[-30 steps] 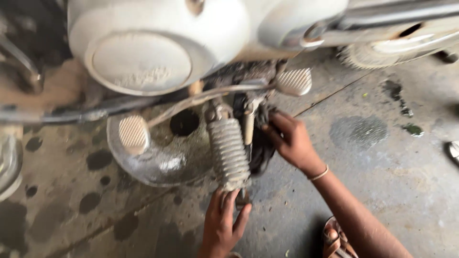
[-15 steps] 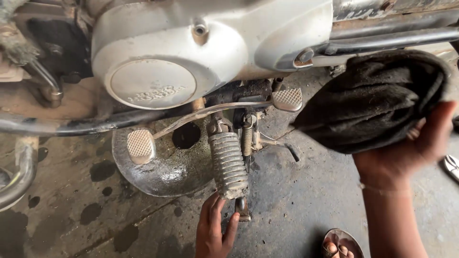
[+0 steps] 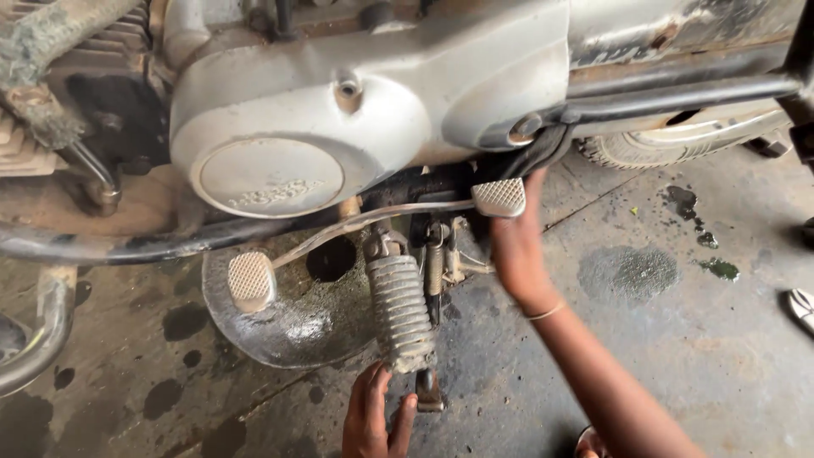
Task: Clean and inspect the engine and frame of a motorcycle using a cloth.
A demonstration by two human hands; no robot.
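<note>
Footpeg [image 3: 400, 314], a ribbed grey metal bar, hangs under the silver engine cover [image 3: 356, 119] near the middle of the head view. Its long axis runs nearly upright, tilted a little: the top end points toward 11 o'clock at the frame, the lower end toward 5 o'clock at the concrete floor [image 3: 678, 356].

At 6 o'clock from the footpeg's lower end sits the left hand [image 3: 373, 420], just beside it, thumb and fingers loosely spread and raised toward it; whether they touch it I cannot tell, and the hand grips nothing that shows.

At 2 o'clock from the footpeg, the right hand [image 3: 517, 246] reaches up behind the rear pad of the gear lever [image 3: 498, 197], fingers pushed into the dark gap under the engine; they are hidden, so what they have hold of cannot be told.

At 9 o'clock from the footpeg lies a shallow oily metal pan [image 3: 280, 331].
</note>
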